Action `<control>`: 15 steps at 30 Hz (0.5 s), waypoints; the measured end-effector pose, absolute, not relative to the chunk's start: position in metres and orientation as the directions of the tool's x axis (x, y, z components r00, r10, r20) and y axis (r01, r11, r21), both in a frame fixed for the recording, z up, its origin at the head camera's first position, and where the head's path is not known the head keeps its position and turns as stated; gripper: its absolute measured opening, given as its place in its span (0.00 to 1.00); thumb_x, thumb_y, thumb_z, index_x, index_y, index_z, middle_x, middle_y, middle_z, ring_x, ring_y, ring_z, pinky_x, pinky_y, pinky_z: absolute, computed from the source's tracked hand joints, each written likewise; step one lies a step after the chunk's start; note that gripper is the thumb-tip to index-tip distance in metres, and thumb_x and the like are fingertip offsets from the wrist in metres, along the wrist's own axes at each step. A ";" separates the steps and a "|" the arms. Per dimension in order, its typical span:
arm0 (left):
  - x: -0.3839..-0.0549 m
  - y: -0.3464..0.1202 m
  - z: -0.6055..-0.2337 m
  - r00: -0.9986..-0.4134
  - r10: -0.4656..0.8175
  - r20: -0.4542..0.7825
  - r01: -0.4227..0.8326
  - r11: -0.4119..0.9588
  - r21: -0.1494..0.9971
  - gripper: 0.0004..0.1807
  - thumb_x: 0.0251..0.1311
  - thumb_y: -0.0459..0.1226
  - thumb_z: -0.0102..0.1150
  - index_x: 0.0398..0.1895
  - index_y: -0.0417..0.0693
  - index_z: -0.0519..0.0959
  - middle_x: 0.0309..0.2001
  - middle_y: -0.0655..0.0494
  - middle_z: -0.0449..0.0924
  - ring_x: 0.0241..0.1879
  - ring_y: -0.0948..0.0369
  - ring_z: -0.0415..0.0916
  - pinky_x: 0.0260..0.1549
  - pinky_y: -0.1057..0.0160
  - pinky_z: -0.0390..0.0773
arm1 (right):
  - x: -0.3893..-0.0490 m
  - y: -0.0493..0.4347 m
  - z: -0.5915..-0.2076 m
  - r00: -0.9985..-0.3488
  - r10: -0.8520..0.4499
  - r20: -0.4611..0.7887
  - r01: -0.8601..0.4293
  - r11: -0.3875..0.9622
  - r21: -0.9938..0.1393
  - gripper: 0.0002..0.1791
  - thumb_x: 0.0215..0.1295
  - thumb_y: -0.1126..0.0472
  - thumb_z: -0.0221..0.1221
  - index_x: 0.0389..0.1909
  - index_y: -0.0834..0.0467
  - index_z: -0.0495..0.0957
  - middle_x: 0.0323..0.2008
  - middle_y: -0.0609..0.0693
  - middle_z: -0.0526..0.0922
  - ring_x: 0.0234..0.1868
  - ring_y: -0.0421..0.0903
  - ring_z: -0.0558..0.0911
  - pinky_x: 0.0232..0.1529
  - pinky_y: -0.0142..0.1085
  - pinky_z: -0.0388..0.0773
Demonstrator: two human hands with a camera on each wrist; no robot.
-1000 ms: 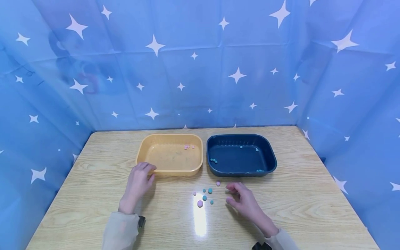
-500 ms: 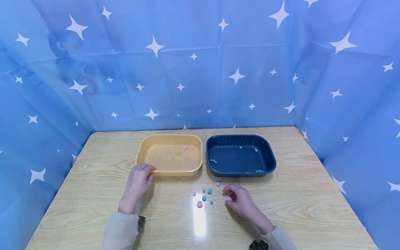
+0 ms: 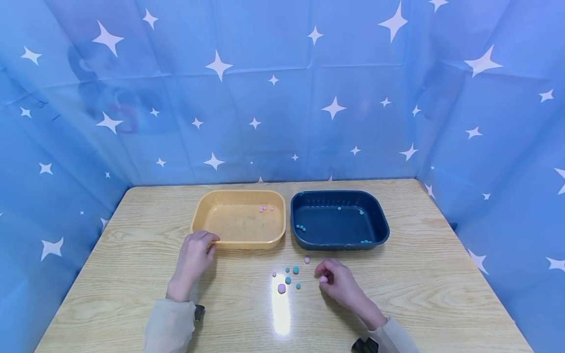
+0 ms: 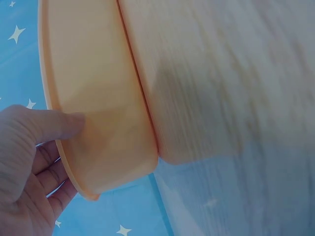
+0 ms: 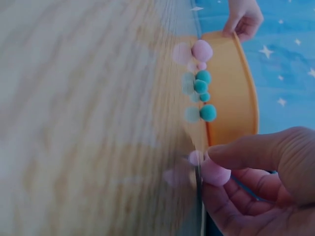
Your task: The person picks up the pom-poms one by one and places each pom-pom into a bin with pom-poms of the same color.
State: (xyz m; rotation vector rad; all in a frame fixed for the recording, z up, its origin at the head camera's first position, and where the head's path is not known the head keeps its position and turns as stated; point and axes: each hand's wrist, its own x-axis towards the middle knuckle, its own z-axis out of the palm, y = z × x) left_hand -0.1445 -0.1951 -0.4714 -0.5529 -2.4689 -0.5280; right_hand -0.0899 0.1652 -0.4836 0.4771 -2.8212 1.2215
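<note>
My left hand [image 3: 194, 260] grips the rim of the yellow-orange tray [image 3: 247, 244] at its near left corner. In the left wrist view the thumb lies on the tray's outer wall [image 4: 108, 98], with the fingers over the rim. My right hand [image 3: 344, 287] is low over the table, in front of the dark blue tray, pinching a pink pom-pom [image 5: 216, 172] between thumb and fingers. Left of that hand lie loose pom-poms: a large pink one [image 3: 281, 289], a small pink one [image 3: 274, 274], another pink one [image 3: 307, 260] and several teal ones [image 3: 295, 270].
The dark blue tray [image 3: 340, 246] stands right of the yellow-orange one, with several small teal pom-poms [image 3: 301, 227] inside. A few small pink pom-poms [image 3: 262, 209] lie in the yellow-orange tray. A blue star-patterned curtain [image 3: 282, 98] hangs behind and beside the wooden table [image 3: 132, 235].
My right hand has shifted slightly left and its fingers have come together; the pink pom-pom now shows between them. The left hand has stayed at the tray's rim.
</note>
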 end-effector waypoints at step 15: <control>-0.144 -0.195 -0.470 -0.781 0.262 0.567 0.471 0.843 0.259 0.12 0.34 0.20 0.67 0.25 0.39 0.80 0.26 0.50 0.80 0.30 0.49 0.76 0.37 0.48 0.74 | -0.098 0.161 -0.469 -0.970 -0.197 0.140 -0.232 0.594 -0.770 0.13 0.44 0.80 0.61 0.30 0.62 0.78 0.30 0.47 0.74 0.33 0.43 0.76 0.37 0.32 0.79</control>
